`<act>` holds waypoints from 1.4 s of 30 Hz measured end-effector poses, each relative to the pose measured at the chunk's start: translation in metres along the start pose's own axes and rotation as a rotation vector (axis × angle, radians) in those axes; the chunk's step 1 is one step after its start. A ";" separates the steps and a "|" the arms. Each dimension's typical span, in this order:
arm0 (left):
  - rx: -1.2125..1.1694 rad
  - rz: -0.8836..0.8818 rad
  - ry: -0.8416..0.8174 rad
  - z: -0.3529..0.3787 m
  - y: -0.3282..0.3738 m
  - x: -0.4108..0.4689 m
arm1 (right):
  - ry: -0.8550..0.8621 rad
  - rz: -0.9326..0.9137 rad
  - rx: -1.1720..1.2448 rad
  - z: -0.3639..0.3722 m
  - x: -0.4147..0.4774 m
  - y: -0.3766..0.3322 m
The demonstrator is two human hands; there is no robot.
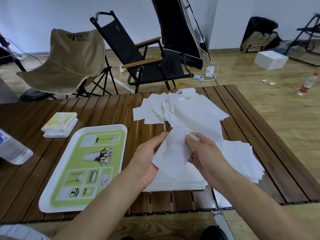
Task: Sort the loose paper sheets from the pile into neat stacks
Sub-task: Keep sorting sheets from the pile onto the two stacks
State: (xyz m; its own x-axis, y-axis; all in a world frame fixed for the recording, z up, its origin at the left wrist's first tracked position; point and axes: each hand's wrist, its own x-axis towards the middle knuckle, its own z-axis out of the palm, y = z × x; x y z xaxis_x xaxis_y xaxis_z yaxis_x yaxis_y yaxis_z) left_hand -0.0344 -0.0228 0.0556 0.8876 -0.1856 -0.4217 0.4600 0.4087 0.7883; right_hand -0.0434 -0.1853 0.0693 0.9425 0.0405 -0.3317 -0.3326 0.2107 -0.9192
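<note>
Curled fingers of the left hand (145, 161) and right hand (206, 153) pinch a paper sheet (170, 153) (perhaps two) over the stack (181, 183).

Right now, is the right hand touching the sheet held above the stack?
Touching. The head view shows the right hand pinching the sheet at its upper right edge, with no gap; the left hand holds its left edge.
</note>
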 end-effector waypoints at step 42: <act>0.593 0.407 0.253 -0.005 -0.013 0.010 | 0.385 0.172 -0.708 -0.158 0.029 -0.014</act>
State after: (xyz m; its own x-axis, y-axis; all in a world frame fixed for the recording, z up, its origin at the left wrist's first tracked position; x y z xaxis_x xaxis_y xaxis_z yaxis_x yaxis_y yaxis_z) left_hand -0.0317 -0.0252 0.0392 0.9900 0.1166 -0.0793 0.0976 -0.1611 0.9821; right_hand -0.0170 -0.3415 0.0390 0.8422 -0.3486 -0.4112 -0.5344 -0.4390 -0.7223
